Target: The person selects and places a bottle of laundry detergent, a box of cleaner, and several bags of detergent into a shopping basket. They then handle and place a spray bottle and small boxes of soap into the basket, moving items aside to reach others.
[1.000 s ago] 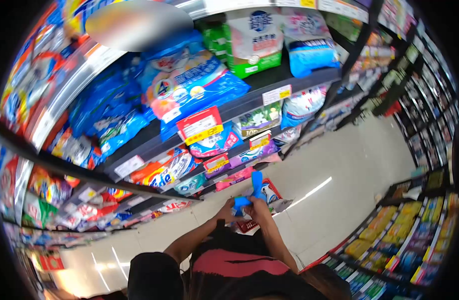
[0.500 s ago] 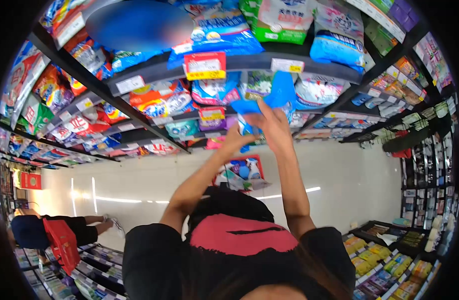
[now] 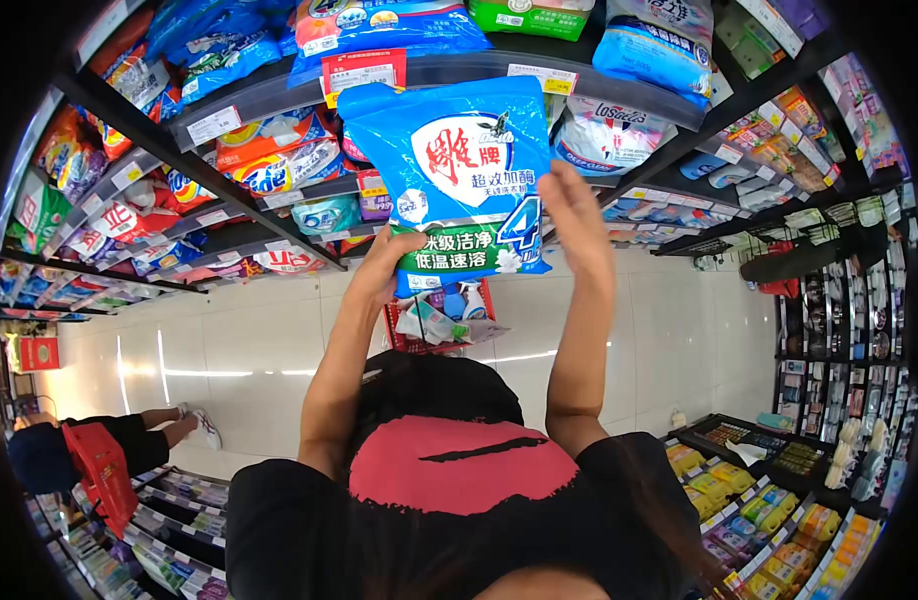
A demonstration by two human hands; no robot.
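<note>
A blue bag of laundry powder (image 3: 449,205), with a white oval, red lettering and a green band, is held up front side toward me. My left hand (image 3: 382,265) grips its lower left corner, thumb over the front. Against the right edge of the bag is my right hand (image 3: 576,215), its fingers bent around that side and partly blurred. Behind the bag, more bags of laundry powder (image 3: 614,135) stand on the shelf. A red shopping basket (image 3: 392,335) is on the floor below, with a spray bottle (image 3: 473,300) and other packs inside.
Shelf edges with price tags (image 3: 214,124) run across in front of me. At the lower left a person (image 3: 144,440) carries a red basket (image 3: 104,470). Low shelving with yellow packs (image 3: 719,480) stands at the right, and the tiled floor (image 3: 679,340) stretches between.
The bag has come away from the shelf toward me and turned from a blurred, slanted view to show its printed front. My left hand has shifted left, and the view has moved slightly.
</note>
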